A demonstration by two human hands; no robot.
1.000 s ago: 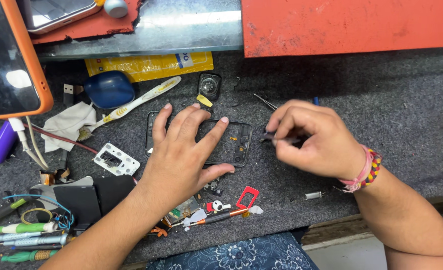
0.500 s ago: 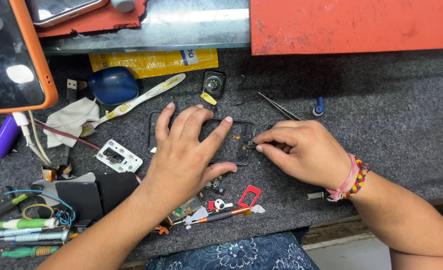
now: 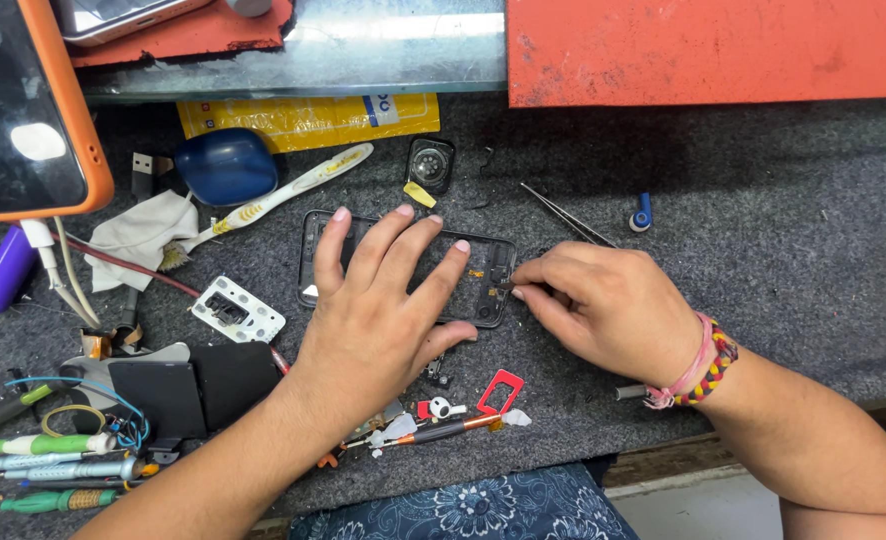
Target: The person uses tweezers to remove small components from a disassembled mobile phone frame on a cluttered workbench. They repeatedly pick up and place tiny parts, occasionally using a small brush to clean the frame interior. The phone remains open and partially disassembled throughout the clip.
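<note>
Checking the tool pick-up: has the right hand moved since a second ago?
Yes. The right hand moved left, away from the thin metal tweezers, to the opened black phone frame's right edge.

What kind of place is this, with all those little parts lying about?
Most likely a phone repair bench. The left hand presses down an opened phone frame on a grey felt mat, with tweezers beyond it and screwdrivers at the near left.

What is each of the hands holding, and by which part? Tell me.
The left hand grips nothing: it lies flat on the opened phone body, pinning it down. The right hand pinches something small at the phone's right end; what it is cannot be told.
</note>
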